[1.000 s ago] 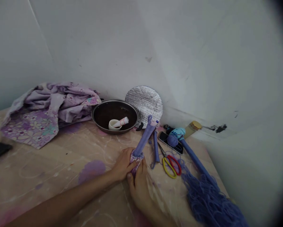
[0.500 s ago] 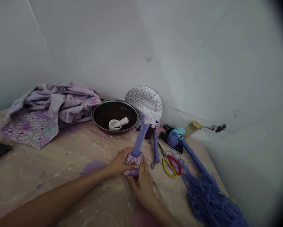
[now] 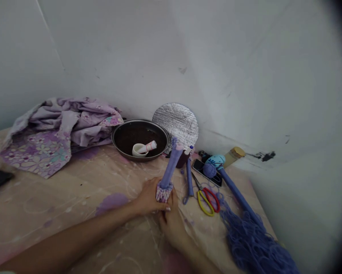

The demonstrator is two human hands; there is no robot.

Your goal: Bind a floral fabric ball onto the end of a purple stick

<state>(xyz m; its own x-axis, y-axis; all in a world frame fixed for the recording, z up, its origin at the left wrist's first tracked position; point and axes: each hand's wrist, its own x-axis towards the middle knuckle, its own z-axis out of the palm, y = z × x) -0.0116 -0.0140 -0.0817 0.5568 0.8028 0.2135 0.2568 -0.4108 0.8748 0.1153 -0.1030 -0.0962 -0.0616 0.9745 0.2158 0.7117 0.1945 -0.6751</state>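
While the head view shows the left hand (image 3: 150, 197) and right hand (image 3: 172, 225) curling their fingers around the gathered cloth (image 3: 162, 193), left of the scissors (image 3: 201, 188), the tilted purple rod (image 3: 171, 166) (top-heavy, perhaps) could twist loose if either grip slackens.

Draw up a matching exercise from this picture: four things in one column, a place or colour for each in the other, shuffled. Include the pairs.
Things:
1. Scissors
2. Silver disc
3. White cup
4. Purple stick

Places or colours:
A. Standing inside the dark pan
B. Rising from the gathered cloth held by the left hand and right hand
C. One handle red, one yellow
D. Behind the pan, partly hidden by it

Pairs: 1-C, 2-D, 3-A, 4-B
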